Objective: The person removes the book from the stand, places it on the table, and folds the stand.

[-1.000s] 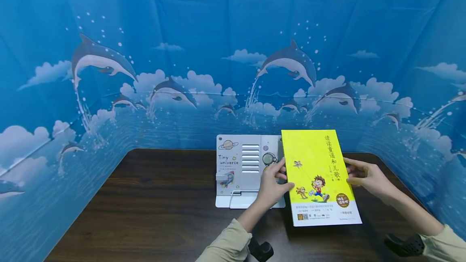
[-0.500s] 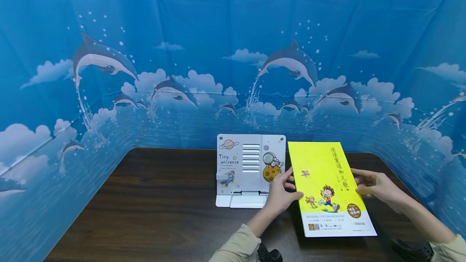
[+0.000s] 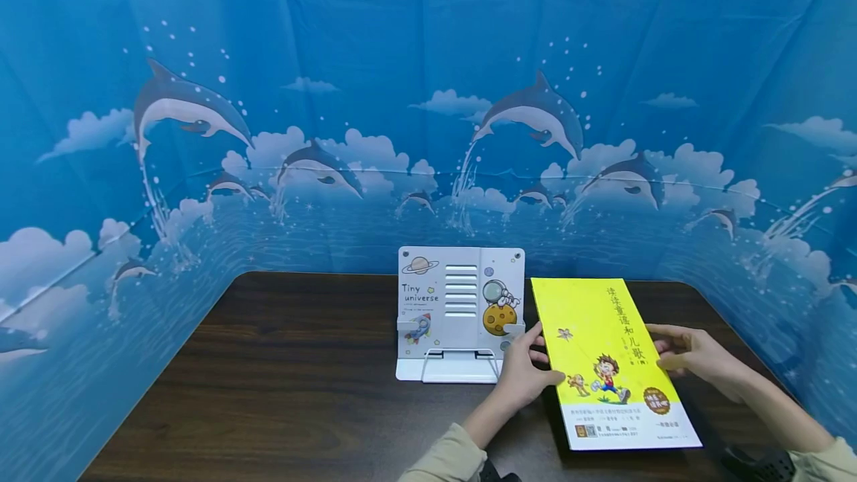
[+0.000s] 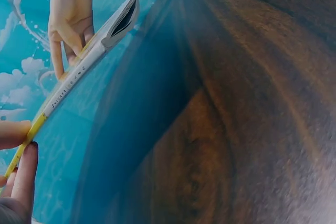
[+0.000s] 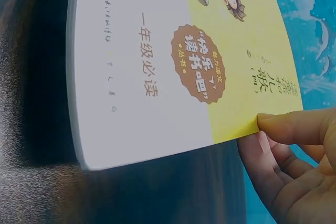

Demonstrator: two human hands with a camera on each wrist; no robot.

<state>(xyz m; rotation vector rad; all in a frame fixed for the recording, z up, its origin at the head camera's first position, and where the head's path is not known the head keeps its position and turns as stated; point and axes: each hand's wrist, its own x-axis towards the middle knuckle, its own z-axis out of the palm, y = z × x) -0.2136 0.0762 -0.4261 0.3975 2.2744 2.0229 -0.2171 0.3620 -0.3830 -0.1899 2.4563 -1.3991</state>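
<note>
A yellow and white book is held by both hands above the right part of the table, its front cover facing up. My left hand pinches its left edge, thumb on the cover and fingers beneath. On the opposite edge my right hand pinches it the same way; the right wrist view shows the thumb on top and fingers underneath. In the left wrist view the book's spine is seen edge-on, with its pages slightly parted at one end. Beside the left hand stands a white metal book stand printed with planets, a rocket and an astronaut.
The dark wooden table reaches back to a blue curtain with dolphins and clouds, which also runs along both sides. A dark strap device sits at the right wrist.
Both hands have brought the book rightward and nearer to the body, lower in the head view. The right part of the book stand, earlier covered by the book, now shows. The stand stays put.
</note>
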